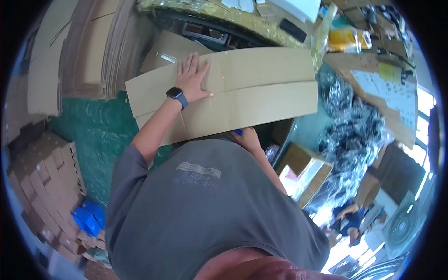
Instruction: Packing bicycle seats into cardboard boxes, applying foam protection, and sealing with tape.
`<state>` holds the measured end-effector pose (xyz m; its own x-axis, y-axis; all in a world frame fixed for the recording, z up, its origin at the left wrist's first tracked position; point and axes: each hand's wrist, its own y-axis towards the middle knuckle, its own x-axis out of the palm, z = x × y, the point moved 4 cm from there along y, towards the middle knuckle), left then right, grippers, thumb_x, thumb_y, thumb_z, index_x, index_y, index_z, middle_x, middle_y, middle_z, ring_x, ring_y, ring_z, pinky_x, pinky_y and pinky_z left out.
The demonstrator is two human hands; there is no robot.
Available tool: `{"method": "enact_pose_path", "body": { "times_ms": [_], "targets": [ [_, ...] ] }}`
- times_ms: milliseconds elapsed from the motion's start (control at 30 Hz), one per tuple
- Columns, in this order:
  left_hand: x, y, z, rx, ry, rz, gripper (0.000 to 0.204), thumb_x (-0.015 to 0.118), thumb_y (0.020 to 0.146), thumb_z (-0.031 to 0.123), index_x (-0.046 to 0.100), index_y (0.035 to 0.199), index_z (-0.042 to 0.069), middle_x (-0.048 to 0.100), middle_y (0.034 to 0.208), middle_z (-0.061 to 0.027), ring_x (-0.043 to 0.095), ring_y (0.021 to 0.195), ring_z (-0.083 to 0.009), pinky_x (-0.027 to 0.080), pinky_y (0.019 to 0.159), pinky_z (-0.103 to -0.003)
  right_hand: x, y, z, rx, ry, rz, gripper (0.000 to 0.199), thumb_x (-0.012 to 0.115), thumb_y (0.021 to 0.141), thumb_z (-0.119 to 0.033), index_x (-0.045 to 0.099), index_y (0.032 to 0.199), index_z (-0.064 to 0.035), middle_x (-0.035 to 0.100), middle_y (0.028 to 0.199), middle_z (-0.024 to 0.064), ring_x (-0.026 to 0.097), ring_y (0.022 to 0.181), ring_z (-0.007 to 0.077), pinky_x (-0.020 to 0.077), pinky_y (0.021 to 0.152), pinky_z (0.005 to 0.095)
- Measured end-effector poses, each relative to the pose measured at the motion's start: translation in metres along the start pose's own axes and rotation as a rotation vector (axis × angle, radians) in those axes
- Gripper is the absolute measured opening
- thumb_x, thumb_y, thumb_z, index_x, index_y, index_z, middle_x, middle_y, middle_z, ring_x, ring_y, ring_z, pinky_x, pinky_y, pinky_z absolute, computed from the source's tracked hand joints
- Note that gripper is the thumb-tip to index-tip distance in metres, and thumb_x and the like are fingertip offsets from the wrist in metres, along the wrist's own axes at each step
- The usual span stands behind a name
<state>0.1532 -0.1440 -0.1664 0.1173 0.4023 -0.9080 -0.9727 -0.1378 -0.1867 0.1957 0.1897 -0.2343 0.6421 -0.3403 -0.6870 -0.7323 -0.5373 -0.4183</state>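
Observation:
A long brown cardboard box [261, 95] lies across in front of my body, its upper face creased lengthwise. My left hand [190, 81], with a dark watch [175, 93] on the wrist, rests flat on the cardboard with its fingers spread. Below the box's near edge, close to my shirt, my right hand [249, 139] is closed around a small blue object [238, 132]. Only a bit of that object shows, so its kind cannot be made out. The box's edge hides some of the right fingers.
Stacks of flat cardboard [88, 46] stand at the far left. A cluttered bench [205, 14] runs behind the box, bearing a black phone-like slab [292, 30]. Crumpled clear plastic [350, 126] heaps up on the right, beside an open carton [305, 172]. Another person [347, 219] is at lower right.

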Motion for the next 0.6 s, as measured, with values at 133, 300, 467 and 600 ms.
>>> {"method": "enact_pose_path", "body": {
  "times_ms": [133, 300, 467, 600],
  "targets": [
    [-0.027, -0.083, 0.035, -0.402, -0.371, -0.15, 0.09, 0.081, 0.088, 0.04, 0.04, 0.162, 0.011, 0.038, 0.165, -0.025, 0.036, 0.154, -0.0385, 0.026, 0.127, -0.05, -0.179, -0.054, -0.096, -0.106, 0.147, 0.013, 0.049, 0.079, 0.082, -0.02, 0.071, 0.126, 0.0008, 0.068, 0.096, 0.0222, 0.069, 0.086, 0.0362, 0.057, 0.081, 0.0413],
    [-0.066, -0.174, 0.177, -0.056, -1.786, 0.166, 0.061, 0.058, 0.11, 0.037, 0.046, 0.155, -0.003, 0.056, 0.152, -0.0141, 0.048, 0.144, -0.0202, 0.036, 0.121, -0.039, -0.207, -0.048, -0.149, -0.964, 0.259, 0.213, 0.062, 0.087, 0.069, -0.015, 0.072, 0.129, -0.0055, 0.064, 0.092, 0.0157, 0.062, 0.072, 0.028, 0.0546, 0.063, 0.0376],
    [-0.06, -0.221, 0.143, -0.201, -2.176, 0.671, 0.063, 0.059, 0.109, 0.034, 0.043, 0.155, -0.006, 0.051, 0.158, -0.0145, 0.044, 0.149, -0.0247, 0.029, 0.127, -0.043, -0.185, -0.026, -0.24, -1.075, 0.097, -0.136, 0.063, 0.087, 0.074, -0.013, 0.071, 0.134, -0.0156, 0.059, 0.089, 0.0123, 0.063, 0.07, 0.0282, 0.0557, 0.06, 0.0395],
    [-0.102, -0.28, 0.013, -0.287, -1.856, 1.433, 0.057, 0.051, 0.111, 0.024, 0.039, 0.158, -0.006, 0.041, 0.166, -0.0183, 0.032, 0.158, -0.0272, 0.024, 0.129, -0.041, -0.117, 0.041, -0.248, -1.128, -0.155, -0.323, 0.061, 0.086, 0.074, -0.019, 0.071, 0.133, -0.0198, 0.059, 0.089, 0.0138, 0.065, 0.077, 0.0325, 0.0559, 0.066, 0.0442]
  ]
}}
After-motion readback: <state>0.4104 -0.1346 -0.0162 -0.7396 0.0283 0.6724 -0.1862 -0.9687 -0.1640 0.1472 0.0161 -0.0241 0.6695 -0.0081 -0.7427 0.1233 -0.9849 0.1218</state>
